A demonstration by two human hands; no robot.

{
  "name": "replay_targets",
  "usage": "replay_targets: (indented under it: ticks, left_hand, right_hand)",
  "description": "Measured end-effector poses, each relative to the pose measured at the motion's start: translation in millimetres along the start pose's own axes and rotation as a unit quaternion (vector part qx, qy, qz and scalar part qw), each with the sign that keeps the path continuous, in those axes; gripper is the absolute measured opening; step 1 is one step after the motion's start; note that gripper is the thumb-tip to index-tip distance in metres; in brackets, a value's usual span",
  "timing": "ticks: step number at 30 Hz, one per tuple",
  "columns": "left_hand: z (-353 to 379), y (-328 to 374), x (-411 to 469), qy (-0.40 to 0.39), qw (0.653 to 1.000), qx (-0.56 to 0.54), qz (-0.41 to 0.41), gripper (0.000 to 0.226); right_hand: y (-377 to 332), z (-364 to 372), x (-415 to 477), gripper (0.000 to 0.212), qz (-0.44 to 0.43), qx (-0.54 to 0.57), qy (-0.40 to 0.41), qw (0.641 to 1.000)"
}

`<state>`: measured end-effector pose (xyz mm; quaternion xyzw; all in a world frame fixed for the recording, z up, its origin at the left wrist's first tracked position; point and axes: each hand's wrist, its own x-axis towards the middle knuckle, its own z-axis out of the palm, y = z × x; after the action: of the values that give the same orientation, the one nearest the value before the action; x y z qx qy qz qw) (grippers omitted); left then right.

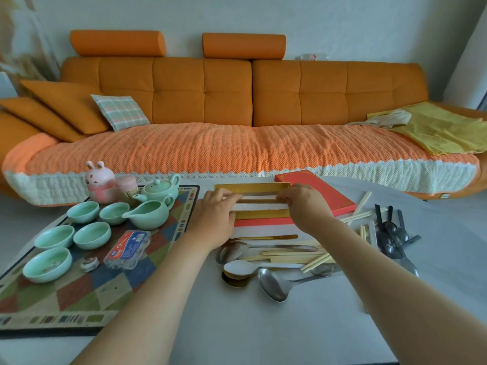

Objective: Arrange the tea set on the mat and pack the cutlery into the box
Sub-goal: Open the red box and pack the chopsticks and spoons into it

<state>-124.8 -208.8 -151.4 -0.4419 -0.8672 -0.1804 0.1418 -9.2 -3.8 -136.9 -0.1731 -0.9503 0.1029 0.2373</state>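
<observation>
Head view: my left hand (216,206) and right hand (303,204) are both down in the open gold-lined box (253,186) on the worktop (263,333). Fingers are curled, each hand pinching one end of a thin brown stick (259,200) lying lengthwise inside. Loose cutlery (276,256) sits just in front of the box, and the green tea set (147,214) is on the mat (79,291) to my left.
</observation>
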Motion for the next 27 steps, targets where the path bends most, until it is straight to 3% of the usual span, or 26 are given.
replay_targets:
  ticks: [8,14,20,23,27]
  left_hand:
    - [10,-5,2,-0.073,0.995,0.068,0.000,0.046]
    - [10,2,6,-0.069,0.994,0.079,-0.014,0.043]
    - [9,13,6,-0.104,0.994,0.030,0.015,0.042]
    - [4,13,6,-0.103,0.995,0.017,0.001,0.046]
    - [-4,21,6,-0.064,0.998,0.004,0.023,0.048]
  right_hand:
    - [-6,7,14,0.051,0.045,0.000,-0.085,0.995]
    - [-6,2,1,0.040,-0.002,0.019,-0.138,0.990]
    - [-13,-4,-8,0.039,-0.044,-0.061,-0.203,0.976]
    - [-8,-10,-11,0.041,-0.051,-0.033,-0.176,0.982]
    - [3,-20,-17,0.036,-0.099,0.010,-0.066,0.993]
